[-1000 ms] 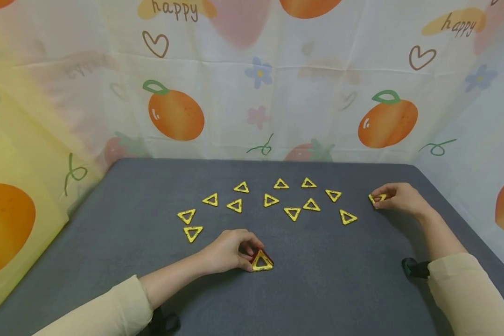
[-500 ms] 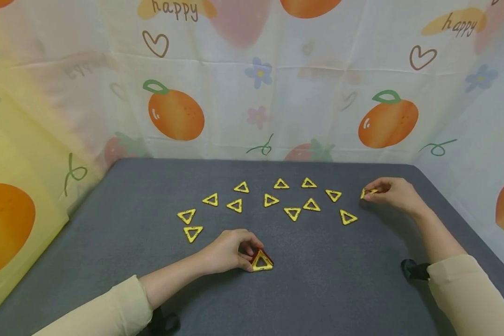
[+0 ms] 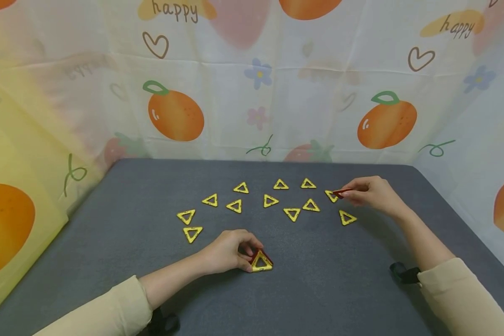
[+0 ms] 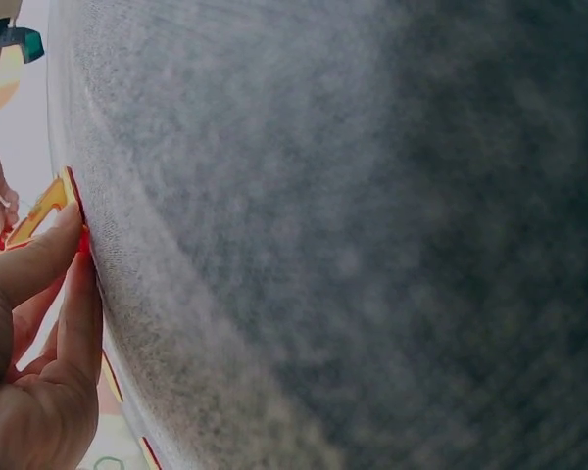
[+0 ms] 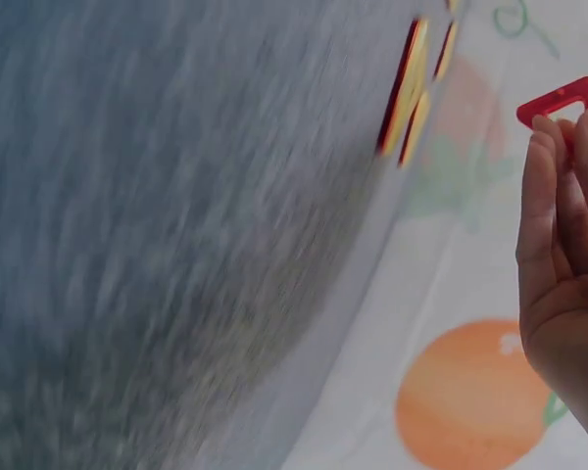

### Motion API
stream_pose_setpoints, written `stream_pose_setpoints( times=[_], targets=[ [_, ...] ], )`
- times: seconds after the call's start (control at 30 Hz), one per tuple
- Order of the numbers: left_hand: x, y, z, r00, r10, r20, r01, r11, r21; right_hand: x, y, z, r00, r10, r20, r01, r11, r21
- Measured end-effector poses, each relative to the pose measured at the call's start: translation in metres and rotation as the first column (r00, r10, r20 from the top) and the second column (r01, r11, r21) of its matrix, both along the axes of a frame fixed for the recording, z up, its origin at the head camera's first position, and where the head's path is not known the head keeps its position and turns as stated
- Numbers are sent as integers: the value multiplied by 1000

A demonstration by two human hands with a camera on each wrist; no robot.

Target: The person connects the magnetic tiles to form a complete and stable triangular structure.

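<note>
On the near middle of the dark table [image 3: 311, 294], my left hand [image 3: 228, 252] grips a small peaked build of magnetic triangle tiles [image 3: 262, 268], yellow in front with a red side. In the left wrist view the thumb and fingers pinch the edge of this build [image 4: 45, 208]; its far side is hidden. My right hand [image 3: 375, 195] is raised at the far right and pinches one triangle tile [image 3: 341, 191] by its edge. That tile shows a red face [image 5: 557, 99] in the right wrist view. In the head view it overlaps a loose yellow tile [image 3: 329, 194].
Several flat yellow triangle tiles [image 3: 192, 228] lie scattered in an arc across the far half of the table. One loose tile [image 3: 347, 214] lies nearer, below my right hand. A printed cloth [image 3: 227, 112] hangs behind the table. Dark straps [image 3: 406, 275] are on the wrists.
My right hand has moved left with its triangle tile, from the far right side to over the rightmost loose tiles; the tile has turned from yellow to red. The left hand stays still.
</note>
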State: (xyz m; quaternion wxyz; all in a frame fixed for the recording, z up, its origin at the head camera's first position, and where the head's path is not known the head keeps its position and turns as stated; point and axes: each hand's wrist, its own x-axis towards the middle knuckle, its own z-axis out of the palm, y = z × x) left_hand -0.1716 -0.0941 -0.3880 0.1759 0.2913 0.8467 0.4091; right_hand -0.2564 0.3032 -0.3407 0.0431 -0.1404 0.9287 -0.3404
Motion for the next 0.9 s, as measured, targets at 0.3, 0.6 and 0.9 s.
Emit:
stream_pose_setpoints(
  times=[0.3, 0.6, 0.9],
  targets=[
    [-1, 0, 0, 1000, 0, 6, 0, 1000, -2, 14, -41, 5, 994, 103, -45, -104, 994, -27],
    [0, 0, -1, 1000, 7, 7, -7, 1000, -6, 34, -88, 1, 963, 258, -83, -264, 962, -71],
    [1, 2, 0, 1000, 21, -8, -21, 1000, -16, 63, -130, -4, 915, 379, -140, -394, 914, -101]
  ],
)
